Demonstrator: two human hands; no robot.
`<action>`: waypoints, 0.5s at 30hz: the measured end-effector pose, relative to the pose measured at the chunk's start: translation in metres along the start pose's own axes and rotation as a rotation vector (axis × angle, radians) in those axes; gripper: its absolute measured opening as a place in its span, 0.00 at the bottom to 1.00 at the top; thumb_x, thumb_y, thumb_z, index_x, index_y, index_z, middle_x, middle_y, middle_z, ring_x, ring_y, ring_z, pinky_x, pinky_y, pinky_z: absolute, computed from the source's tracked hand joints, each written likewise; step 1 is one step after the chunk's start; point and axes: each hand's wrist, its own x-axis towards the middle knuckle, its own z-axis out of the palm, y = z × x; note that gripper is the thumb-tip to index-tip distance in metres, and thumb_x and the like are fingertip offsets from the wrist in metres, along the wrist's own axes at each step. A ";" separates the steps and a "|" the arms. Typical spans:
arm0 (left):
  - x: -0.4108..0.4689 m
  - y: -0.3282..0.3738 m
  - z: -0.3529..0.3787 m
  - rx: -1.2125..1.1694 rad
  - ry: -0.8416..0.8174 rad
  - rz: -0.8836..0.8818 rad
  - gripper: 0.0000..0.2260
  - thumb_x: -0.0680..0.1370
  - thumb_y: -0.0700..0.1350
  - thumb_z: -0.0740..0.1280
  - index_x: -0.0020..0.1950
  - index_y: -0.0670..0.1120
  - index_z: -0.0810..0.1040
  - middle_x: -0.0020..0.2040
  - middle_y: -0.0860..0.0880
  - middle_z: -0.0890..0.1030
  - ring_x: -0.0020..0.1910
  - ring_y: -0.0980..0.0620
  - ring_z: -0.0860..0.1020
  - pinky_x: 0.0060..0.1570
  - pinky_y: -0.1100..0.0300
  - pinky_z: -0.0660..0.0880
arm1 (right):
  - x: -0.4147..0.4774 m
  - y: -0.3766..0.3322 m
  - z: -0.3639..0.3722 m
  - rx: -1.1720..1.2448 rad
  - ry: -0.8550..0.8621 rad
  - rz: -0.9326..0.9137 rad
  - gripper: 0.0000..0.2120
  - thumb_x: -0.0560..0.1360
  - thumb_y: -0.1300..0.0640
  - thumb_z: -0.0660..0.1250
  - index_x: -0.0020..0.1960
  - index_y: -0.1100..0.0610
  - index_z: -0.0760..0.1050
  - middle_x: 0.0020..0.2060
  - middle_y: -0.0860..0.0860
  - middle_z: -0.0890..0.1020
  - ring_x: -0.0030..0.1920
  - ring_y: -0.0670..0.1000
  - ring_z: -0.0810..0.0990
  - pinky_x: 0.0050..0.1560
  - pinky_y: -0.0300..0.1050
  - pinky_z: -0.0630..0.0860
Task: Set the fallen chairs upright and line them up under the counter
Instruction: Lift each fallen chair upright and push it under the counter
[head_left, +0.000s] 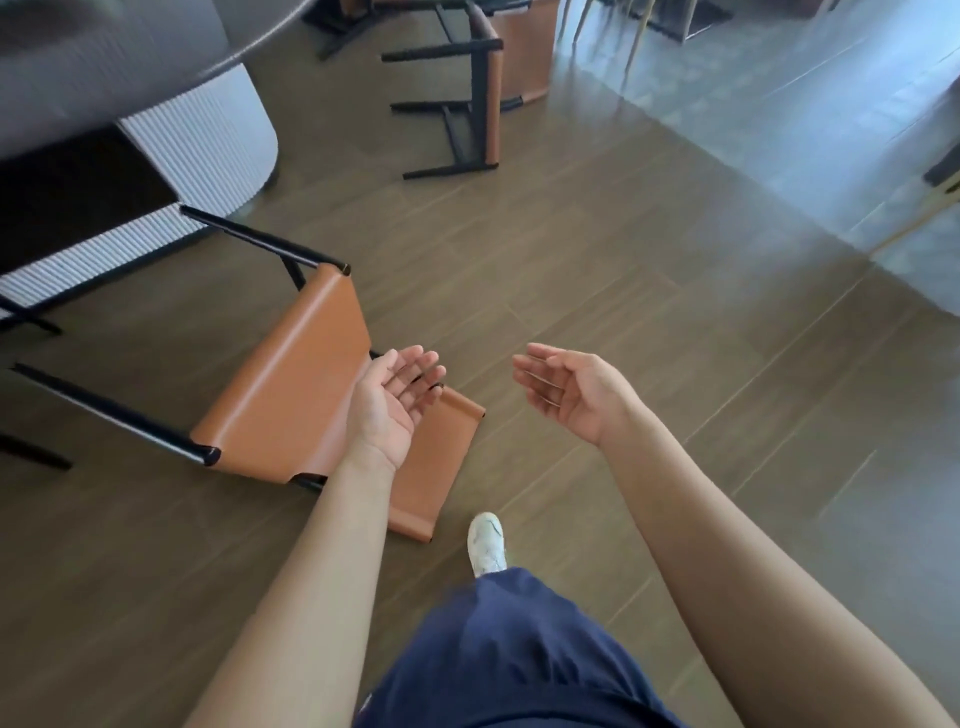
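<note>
A tan leather chair with a black metal frame lies on its back on the wood floor at left, its legs pointing towards the counter. My left hand hovers palm up over the chair's seat and backrest, fingers relaxed, holding nothing. My right hand hangs in the air to the right of the chair, palm turned inward, empty. A second tan chair lies on its side farther back, black legs sticking out to the left. The counter has a dark rounded top and a white ribbed base.
Another dark chair frame shows at the top edge beside the counter. My white shoe and blue trouser leg stand just right of the near chair. Grey tiled flooring begins at the right, with thin furniture legs on it.
</note>
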 end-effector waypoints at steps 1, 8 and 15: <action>0.014 0.002 0.004 -0.001 0.013 0.001 0.12 0.81 0.46 0.59 0.52 0.42 0.79 0.48 0.44 0.85 0.46 0.47 0.83 0.50 0.54 0.77 | 0.015 -0.009 0.004 -0.014 -0.006 0.007 0.14 0.80 0.64 0.55 0.54 0.59 0.79 0.45 0.54 0.86 0.46 0.52 0.85 0.44 0.43 0.78; 0.072 0.010 0.024 0.004 0.122 -0.019 0.11 0.81 0.45 0.59 0.52 0.43 0.79 0.47 0.46 0.85 0.47 0.46 0.82 0.52 0.54 0.76 | 0.092 -0.055 0.018 -0.119 -0.044 0.050 0.16 0.79 0.65 0.54 0.54 0.57 0.80 0.46 0.52 0.87 0.46 0.50 0.86 0.44 0.42 0.79; 0.102 0.007 0.053 -0.032 0.259 -0.030 0.10 0.80 0.44 0.60 0.53 0.42 0.79 0.51 0.44 0.83 0.49 0.46 0.82 0.56 0.52 0.75 | 0.155 -0.093 0.019 -0.197 -0.078 0.147 0.17 0.78 0.68 0.52 0.54 0.58 0.79 0.45 0.53 0.87 0.44 0.50 0.86 0.40 0.41 0.80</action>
